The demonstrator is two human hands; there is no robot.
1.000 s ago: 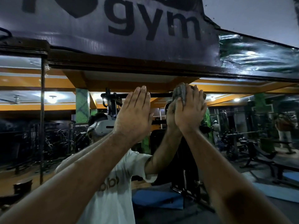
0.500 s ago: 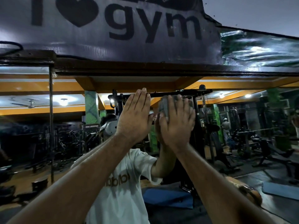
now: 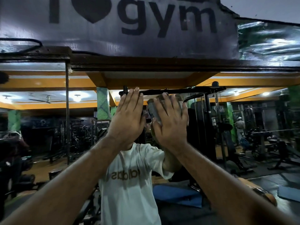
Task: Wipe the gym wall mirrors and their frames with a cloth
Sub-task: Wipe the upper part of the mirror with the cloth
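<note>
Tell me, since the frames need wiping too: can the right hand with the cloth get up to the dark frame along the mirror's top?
Probably yes. The right hand presses the cloth on the glass just below the frame, and nothing lies between them.

A dark banner point(image 3: 129, 21) with "gym" on it hangs up high. Orange beams point(image 3: 243, 82) cross the ceiling. Round lights point(image 3: 77, 97) glow white. Black machines point(image 3: 211, 119) stand on the floor by blue mats point(image 3: 177, 196).
</note>
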